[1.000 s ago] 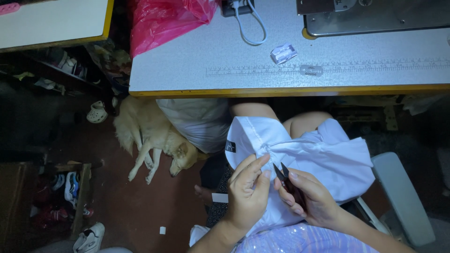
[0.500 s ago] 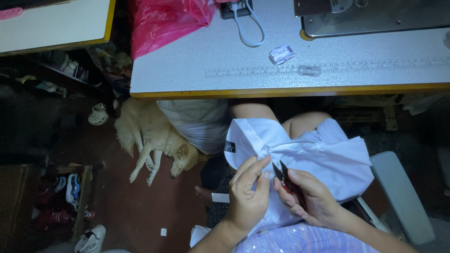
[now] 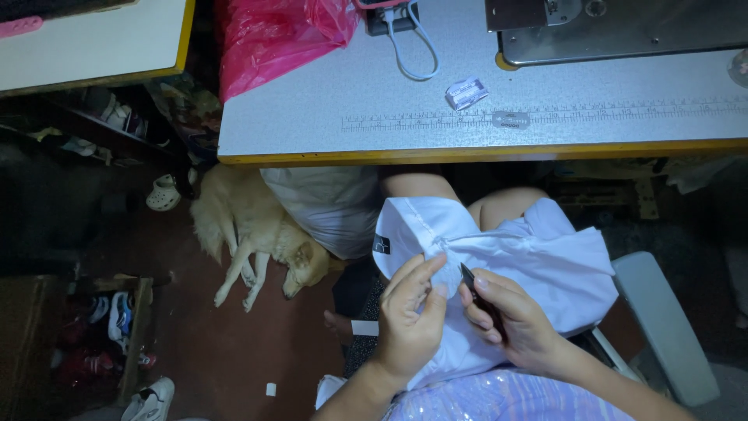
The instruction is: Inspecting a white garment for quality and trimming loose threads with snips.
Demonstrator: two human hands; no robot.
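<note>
A white garment (image 3: 538, 257) with a small dark label lies bunched on my lap. My left hand (image 3: 409, 323) pinches a fold of its cloth between thumb and fingertips. My right hand (image 3: 510, 320) grips a small dark pointed tool (image 3: 469, 277), its tip touching the fabric right beside my left fingers. The lower part of the tool is hidden inside my right hand.
A grey worktable (image 3: 374, 117) with a yellow edge and printed ruler lies ahead, bearing a sewing machine base (image 3: 623, 31), a small wrapper (image 3: 466, 92) and a pink plastic bag (image 3: 273, 35). A tan dog (image 3: 253, 234) sleeps on the floor at left. Shoes sit lower left.
Both hands stay on the white garment with only small finger shifts; the view has drifted slightly.
</note>
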